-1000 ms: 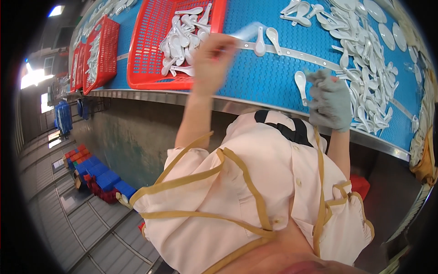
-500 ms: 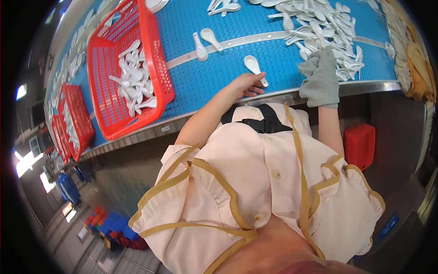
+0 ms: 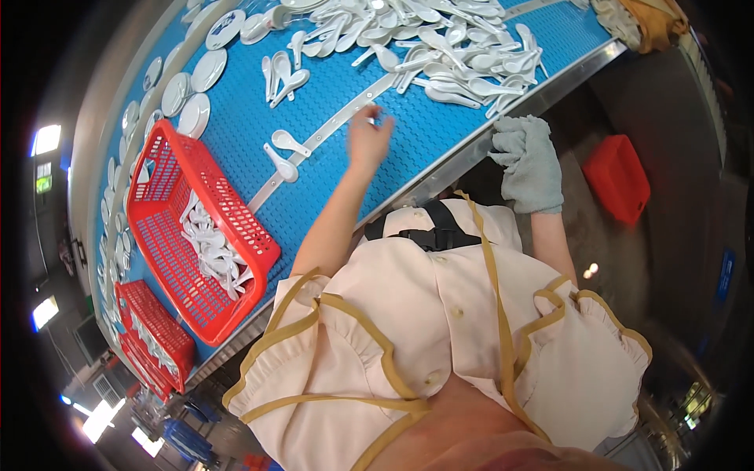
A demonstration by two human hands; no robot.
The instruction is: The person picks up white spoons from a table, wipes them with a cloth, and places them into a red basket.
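My bare left hand (image 3: 368, 140) is over the blue belt (image 3: 330, 192), between a pair of white spoons (image 3: 284, 153) and the large heap of white spoons (image 3: 452, 51). It is smeared by motion, its fingers bent; I cannot make out whether anything is in them. Just off the belt's near edge, below the heap's right end, is my right hand (image 3: 528, 165) in a thick grey glove. Its fingers are loosely bent and partly apart, with no object visible in them. A smaller cluster of spoons (image 3: 283, 77) lies farther back.
To the left stands a red perforated basket (image 3: 255, 228) partly filled with spoons. More red baskets (image 3: 161, 330) are beyond it. White plates (image 3: 209, 71) line the far left side. A metal rail (image 3: 448, 169) borders the belt; a red bin (image 3: 616, 179) sits below on the right.
The view has turned, shifting the belt and baskets. My left hand has left the near edge and reaches farther over the belt; the spoon beside it no longer shows there. My gloved hand has come off the heap.
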